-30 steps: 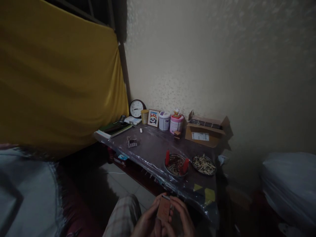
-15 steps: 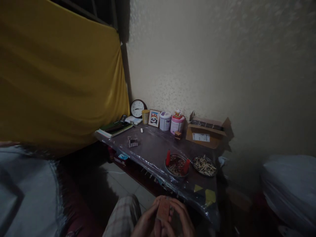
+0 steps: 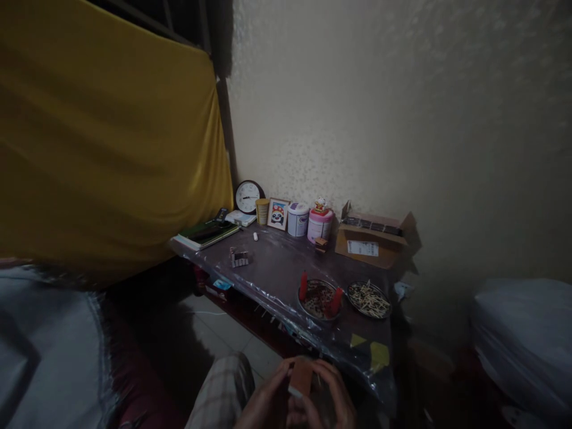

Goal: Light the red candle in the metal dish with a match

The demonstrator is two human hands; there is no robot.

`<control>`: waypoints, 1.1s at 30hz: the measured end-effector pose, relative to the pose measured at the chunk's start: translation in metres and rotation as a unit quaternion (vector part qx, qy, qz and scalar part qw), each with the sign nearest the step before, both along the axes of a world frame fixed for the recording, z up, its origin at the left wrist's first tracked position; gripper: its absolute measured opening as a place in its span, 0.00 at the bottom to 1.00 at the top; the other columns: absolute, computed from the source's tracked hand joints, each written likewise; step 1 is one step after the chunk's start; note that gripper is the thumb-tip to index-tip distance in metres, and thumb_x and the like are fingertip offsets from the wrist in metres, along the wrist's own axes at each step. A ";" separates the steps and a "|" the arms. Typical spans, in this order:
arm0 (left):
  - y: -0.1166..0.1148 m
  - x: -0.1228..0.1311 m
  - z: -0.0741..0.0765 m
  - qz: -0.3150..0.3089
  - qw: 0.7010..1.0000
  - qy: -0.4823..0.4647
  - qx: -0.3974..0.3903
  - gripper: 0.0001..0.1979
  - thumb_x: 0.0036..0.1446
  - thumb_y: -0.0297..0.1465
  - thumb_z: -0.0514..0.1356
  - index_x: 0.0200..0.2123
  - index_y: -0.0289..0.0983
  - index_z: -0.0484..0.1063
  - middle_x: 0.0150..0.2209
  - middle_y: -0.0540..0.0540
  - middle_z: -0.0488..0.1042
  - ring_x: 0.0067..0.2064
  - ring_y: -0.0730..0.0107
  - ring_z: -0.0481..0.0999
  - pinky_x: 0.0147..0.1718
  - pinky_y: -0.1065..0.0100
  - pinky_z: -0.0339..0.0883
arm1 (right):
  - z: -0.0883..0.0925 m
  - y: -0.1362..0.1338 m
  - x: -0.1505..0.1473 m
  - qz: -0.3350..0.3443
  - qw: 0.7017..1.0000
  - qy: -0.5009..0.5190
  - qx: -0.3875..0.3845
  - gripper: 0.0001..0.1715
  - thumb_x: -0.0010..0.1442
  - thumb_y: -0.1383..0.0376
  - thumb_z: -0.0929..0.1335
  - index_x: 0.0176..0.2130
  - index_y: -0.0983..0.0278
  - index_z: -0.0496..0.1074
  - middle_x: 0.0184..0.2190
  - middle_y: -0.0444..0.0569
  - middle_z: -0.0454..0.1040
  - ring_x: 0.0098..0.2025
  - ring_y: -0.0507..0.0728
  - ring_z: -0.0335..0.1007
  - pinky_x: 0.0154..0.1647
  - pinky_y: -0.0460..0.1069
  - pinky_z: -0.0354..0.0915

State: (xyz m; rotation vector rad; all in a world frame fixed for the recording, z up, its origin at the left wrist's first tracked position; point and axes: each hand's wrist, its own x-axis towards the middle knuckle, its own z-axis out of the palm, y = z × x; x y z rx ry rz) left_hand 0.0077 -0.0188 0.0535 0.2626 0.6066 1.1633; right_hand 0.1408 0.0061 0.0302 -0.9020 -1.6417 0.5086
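Note:
At the bottom edge of the view, my left hand [image 3: 268, 402] and my right hand [image 3: 333, 396] are closed together around a small brown matchbox [image 3: 300, 378], which is tilted with a pale end showing. Just beyond them lies a low table [image 3: 277, 271] wrapped in clear plastic. On its near right part stands a round dish with two red candles [image 3: 319, 299] and beside it a dish heaped with matchsticks [image 3: 369, 299]. A small stack of matchboxes [image 3: 239, 257] sits at the table's left.
Along the wall stand a clock [image 3: 247, 196], a yellow cup [image 3: 261, 210], a framed panda picture [image 3: 277, 214], two tins [image 3: 308, 221] and an open cardboard box [image 3: 373, 238]. Books [image 3: 205, 233] lie at the left. A yellow cloth [image 3: 102, 137] hangs left; a white bag [image 3: 522, 339] sits right.
The matchbox has turned in my hands, its pale end now facing down-left. My hands have sunk slightly toward the bottom edge.

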 end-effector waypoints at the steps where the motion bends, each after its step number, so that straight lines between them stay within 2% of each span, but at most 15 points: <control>1: 0.001 0.000 -0.004 0.019 0.999 0.042 0.002 0.17 0.54 0.43 0.58 0.42 0.38 0.72 0.25 0.48 0.78 0.26 0.70 0.76 0.26 0.71 0.64 | 0.002 0.001 0.003 0.002 1.000 -0.003 0.000 0.17 0.58 0.56 0.66 0.47 0.56 0.70 0.44 0.50 0.74 0.45 0.60 0.73 0.44 0.50 0.70; 3: 0.004 -0.002 -0.011 0.065 0.988 0.138 0.015 0.19 0.52 0.46 0.58 0.39 0.37 0.73 0.18 0.51 0.74 0.20 0.73 0.72 0.21 0.73 0.59 | 0.004 0.004 0.008 0.005 1.000 -0.012 -0.002 0.16 0.58 0.57 0.67 0.47 0.55 0.70 0.43 0.49 0.74 0.44 0.59 0.73 0.44 0.49 0.70; 5: 0.006 -0.005 -0.017 0.096 0.968 0.229 0.029 0.20 0.51 0.48 0.59 0.34 0.36 0.73 0.10 0.56 0.66 0.13 0.78 0.61 0.16 0.74 0.49 | 0.004 0.005 0.012 -0.004 1.000 -0.015 -0.008 0.16 0.58 0.57 0.67 0.47 0.55 0.70 0.44 0.49 0.74 0.45 0.58 0.72 0.45 0.48 0.69; 7: 0.008 -0.009 -0.018 0.100 0.953 0.284 0.034 0.20 0.47 0.48 0.62 0.32 0.37 0.72 0.06 0.61 0.58 0.10 0.80 0.51 0.14 0.73 0.41 | 0.003 0.006 0.014 -0.018 1.000 -0.006 -0.020 0.17 0.58 0.54 0.67 0.46 0.56 0.70 0.43 0.49 0.74 0.46 0.58 0.72 0.46 0.48 0.68; 8: 0.008 -0.012 -0.017 0.098 0.951 0.292 0.035 0.20 0.44 0.48 0.64 0.32 0.38 0.72 0.06 0.62 0.58 0.10 0.81 0.50 0.13 0.73 0.39 | 0.002 0.006 0.014 -0.023 0.999 -0.001 -0.025 0.17 0.58 0.53 0.66 0.46 0.56 0.71 0.43 0.49 0.74 0.45 0.59 0.71 0.47 0.49 0.68; 9: 0.008 -0.014 -0.014 0.101 0.951 0.288 0.042 0.21 0.41 0.48 0.66 0.33 0.39 0.72 0.08 0.61 0.61 0.11 0.81 0.52 0.14 0.74 0.42 | 0.002 0.006 0.014 -0.024 0.999 0.001 -0.029 0.18 0.59 0.52 0.66 0.46 0.57 0.71 0.43 0.49 0.74 0.45 0.59 0.71 0.47 0.49 0.68; 11: 0.005 -0.019 -0.006 0.110 0.951 0.280 0.067 0.23 0.36 0.44 0.70 0.36 0.41 0.72 0.18 0.57 0.72 0.18 0.77 0.65 0.18 0.74 0.55 | 0.000 0.006 0.013 -0.026 0.999 0.003 -0.033 0.19 0.59 0.51 0.66 0.46 0.57 0.71 0.44 0.49 0.74 0.45 0.59 0.71 0.47 0.49 0.68; 12: 0.004 -0.022 0.000 0.115 0.949 0.281 0.092 0.23 0.37 0.41 0.70 0.39 0.42 0.73 0.28 0.52 0.76 0.27 0.73 0.72 0.26 0.72 0.62 | 0.000 0.006 0.012 -0.027 0.999 0.004 -0.032 0.19 0.59 0.51 0.66 0.46 0.57 0.71 0.44 0.49 0.74 0.45 0.58 0.72 0.47 0.48 0.68; 13: 0.002 -0.024 0.006 0.104 0.944 0.294 0.104 0.22 0.40 0.40 0.69 0.41 0.42 0.74 0.35 0.49 0.78 0.35 0.68 0.75 0.34 0.68 0.66 | -0.001 0.006 0.012 -0.025 0.999 0.006 -0.030 0.19 0.59 0.51 0.66 0.46 0.57 0.71 0.44 0.49 0.74 0.45 0.59 0.72 0.47 0.48 0.68; 15: -0.002 -0.026 0.016 0.071 0.940 0.311 0.122 0.23 0.41 0.39 0.69 0.44 0.44 0.74 0.46 0.45 0.76 0.45 0.61 0.74 0.46 0.62 0.64 | -0.001 0.006 0.011 -0.019 1.000 0.007 -0.023 0.18 0.59 0.52 0.66 0.46 0.57 0.71 0.43 0.50 0.74 0.45 0.59 0.72 0.46 0.49 0.69; 16: -0.004 -0.027 0.019 0.052 0.939 0.312 0.135 0.24 0.42 0.39 0.68 0.46 0.45 0.73 0.48 0.44 0.75 0.48 0.58 0.73 0.49 0.60 0.62 | -0.002 0.006 0.010 -0.018 1.000 0.007 -0.017 0.18 0.59 0.52 0.66 0.46 0.57 0.71 0.43 0.50 0.74 0.44 0.59 0.72 0.45 0.49 0.70; 20: -0.008 -0.025 0.024 0.016 0.918 0.352 0.181 0.23 0.48 0.40 0.64 0.50 0.46 0.70 0.51 0.43 0.74 0.55 0.54 0.68 0.55 0.54 0.56 | -0.002 0.006 0.006 -0.013 1.000 0.004 -0.005 0.18 0.59 0.52 0.66 0.46 0.57 0.71 0.42 0.50 0.76 0.42 0.59 0.74 0.43 0.49 0.71; 24: -0.008 -0.022 0.025 0.034 0.890 0.408 0.204 0.18 0.49 0.40 0.63 0.45 0.44 0.73 0.48 0.43 0.74 0.52 0.55 0.70 0.53 0.56 0.59 | 0.001 0.004 0.003 0.001 1.000 0.014 -0.017 0.17 0.58 0.54 0.66 0.46 0.56 0.71 0.41 0.48 0.76 0.42 0.57 0.74 0.44 0.47 0.71; 27: -0.008 -0.022 0.025 0.037 0.887 0.414 0.202 0.17 0.49 0.39 0.64 0.44 0.44 0.74 0.45 0.44 0.74 0.49 0.55 0.72 0.50 0.58 0.62 | 0.005 0.002 0.002 0.005 0.999 0.024 -0.028 0.17 0.57 0.53 0.67 0.45 0.57 0.72 0.40 0.48 0.77 0.41 0.57 0.75 0.44 0.47 0.71; 33: -0.007 -0.023 0.023 0.049 0.886 0.413 0.203 0.16 0.47 0.37 0.65 0.42 0.45 0.75 0.46 0.45 0.74 0.52 0.54 0.70 0.53 0.59 0.60 | 0.007 0.000 0.000 0.023 0.996 0.044 -0.075 0.18 0.55 0.53 0.69 0.44 0.57 0.73 0.41 0.48 0.77 0.43 0.58 0.75 0.45 0.47 0.70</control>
